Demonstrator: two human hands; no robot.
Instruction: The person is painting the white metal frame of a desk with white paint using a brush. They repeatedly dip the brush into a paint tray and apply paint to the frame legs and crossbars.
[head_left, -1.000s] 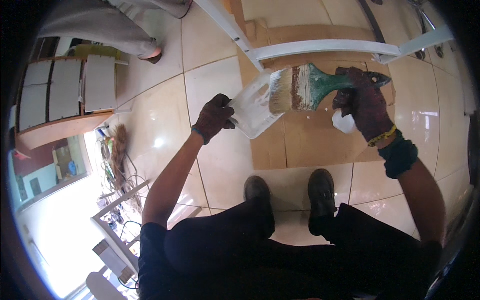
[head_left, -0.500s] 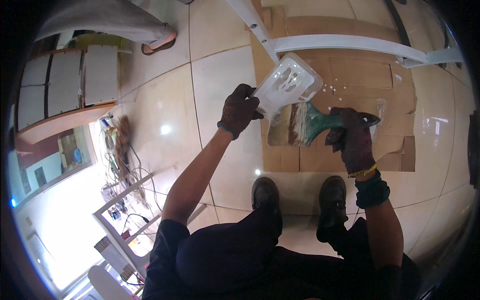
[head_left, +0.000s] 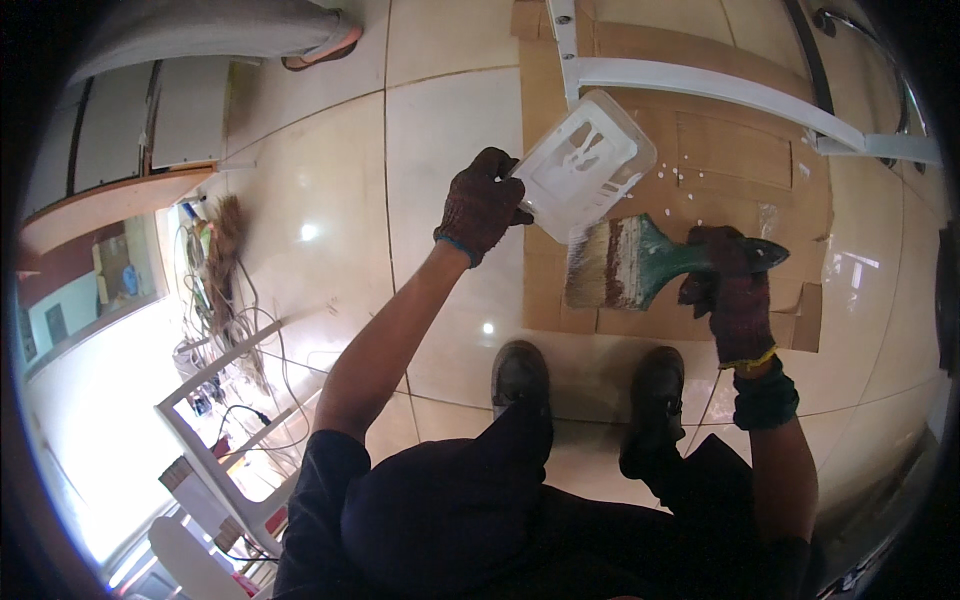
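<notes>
My left hand [head_left: 482, 207], in a dark knit glove, is closed on the edge of a clear plastic tub [head_left: 549, 187]. White paint lies in the tub, which is tilted. In my gloved right hand [head_left: 735, 290] is the green handle of a wide paintbrush [head_left: 655, 262]. Its bristles point left and lie just below the tub; whether they touch it I cannot tell. White paint marks the brush near the handle end of the bristles. Beyond the tub stands a white metal frame [head_left: 715, 88].
Flattened cardboard [head_left: 735, 150] with white paint drops covers the tiled floor under the frame. Another person's leg [head_left: 230, 40] shows at the far left, near a cabinet [head_left: 115, 120]. Cables and a broom-like bundle [head_left: 226, 245] lie at the left. My shoes [head_left: 655, 400] stand before the cardboard.
The brush and my right hand have shifted right and slightly nearer to me. The tub has moved slightly right in the picture, still in my left hand. My view has shifted a little.
</notes>
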